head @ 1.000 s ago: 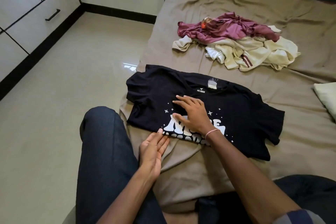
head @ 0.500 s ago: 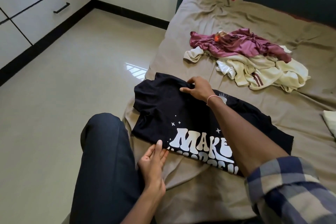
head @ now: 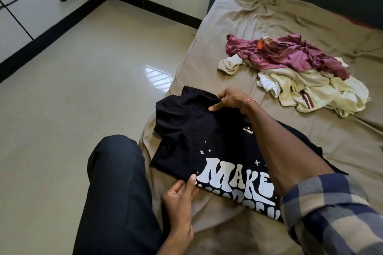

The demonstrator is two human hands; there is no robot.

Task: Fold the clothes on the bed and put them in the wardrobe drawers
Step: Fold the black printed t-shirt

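Mid-fold on black tee (head: 186,130), print side up, lying at near edge of bed (head: 259,27). First garment of the batch by the look of it; maroon top (head: 290,56) and cream garment (head: 310,87) heaped unfolded further up the bed, well apart from tee. Wardrobe drawer (head: 47,4) across floor, closed.

Right hand (head: 230,99): closed pinch on tee's far shoulder, by the sleeve, fabric bunched between thumb and fingers.
Left hand (head: 180,196): loosely open, thumb on top at tee's near left edge, fingers apparently under it; firm grip not confirmed.

Next move, likely: carry left side panel inward toward centre line. Needs both grip points moving together, edge kept straight, sleeve tucked in.
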